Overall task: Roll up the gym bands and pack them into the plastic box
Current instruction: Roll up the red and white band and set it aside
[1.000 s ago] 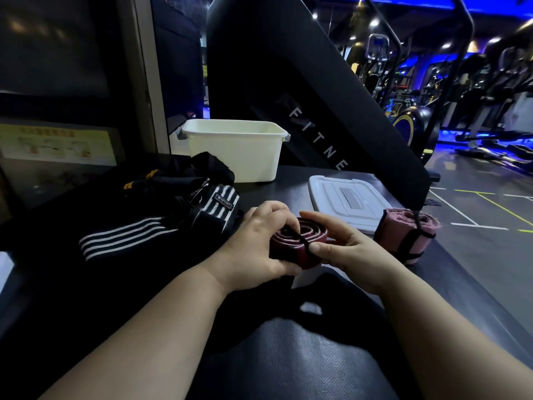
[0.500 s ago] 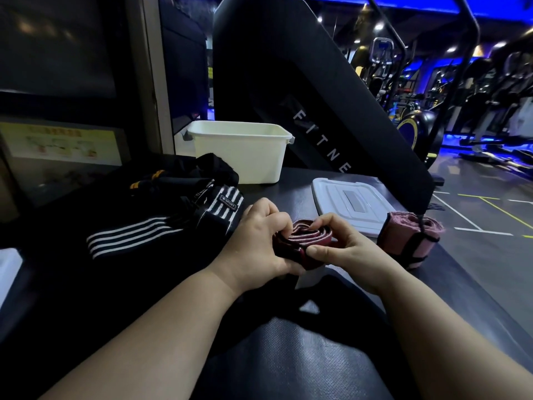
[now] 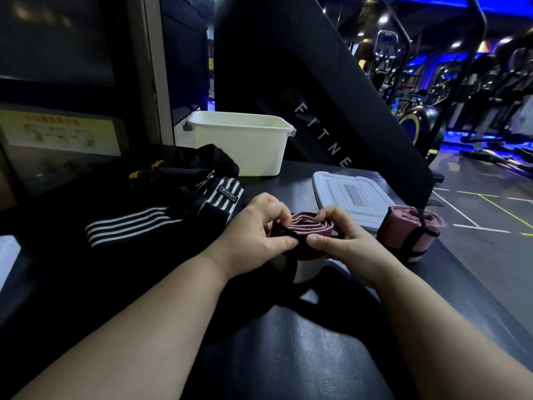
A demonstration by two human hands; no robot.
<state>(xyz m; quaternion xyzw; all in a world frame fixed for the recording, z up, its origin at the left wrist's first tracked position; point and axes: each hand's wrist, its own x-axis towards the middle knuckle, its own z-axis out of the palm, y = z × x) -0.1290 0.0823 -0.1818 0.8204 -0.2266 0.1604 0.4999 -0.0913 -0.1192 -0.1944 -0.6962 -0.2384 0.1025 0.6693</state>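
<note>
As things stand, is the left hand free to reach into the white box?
Probably not yet: the left hand and right hand both pinch the rolled red band. The box itself stands open, lid off.

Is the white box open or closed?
Open. The box has nothing on top; the lid lies flat on the table, apart from it.

rolled pink band (image 3: 305, 226) held above table; white box (image 3: 239, 142) open behind.

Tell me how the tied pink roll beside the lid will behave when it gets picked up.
The pink roll will probably hold its shape, since a black strap binds it. It looks like soft layered fabric, so it is likely light and squashy, not fragile. Being rounded, it might roll if pushed.
</note>
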